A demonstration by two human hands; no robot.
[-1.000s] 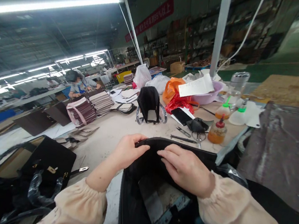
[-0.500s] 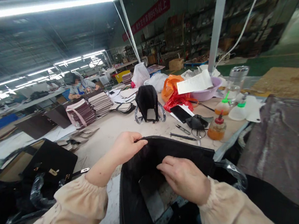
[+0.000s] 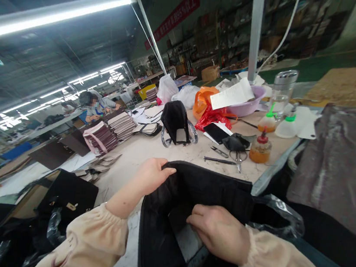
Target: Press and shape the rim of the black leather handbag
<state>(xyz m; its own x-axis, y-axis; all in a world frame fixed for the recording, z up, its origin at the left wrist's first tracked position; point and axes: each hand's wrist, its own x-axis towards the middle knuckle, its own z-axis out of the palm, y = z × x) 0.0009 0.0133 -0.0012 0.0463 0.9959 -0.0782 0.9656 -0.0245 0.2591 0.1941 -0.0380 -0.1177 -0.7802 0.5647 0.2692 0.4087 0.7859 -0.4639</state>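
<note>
Large black bag [image 3: 155,235]: edge pinched by left hand [image 3: 151,176]; right hand [image 3: 219,231] held curled inside, grip cannot be told. Smaller bag [image 3: 176,118], red-capped bottle [image 3: 260,151] set beyond on tabletop [image 3: 134,156].

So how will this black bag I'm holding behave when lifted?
The black bag probably keeps some shape, since its far wall stands up. Its rim seems bendable, curving near the left hand. The clear plastic beside it looks glossy, so may be slippery.
</note>
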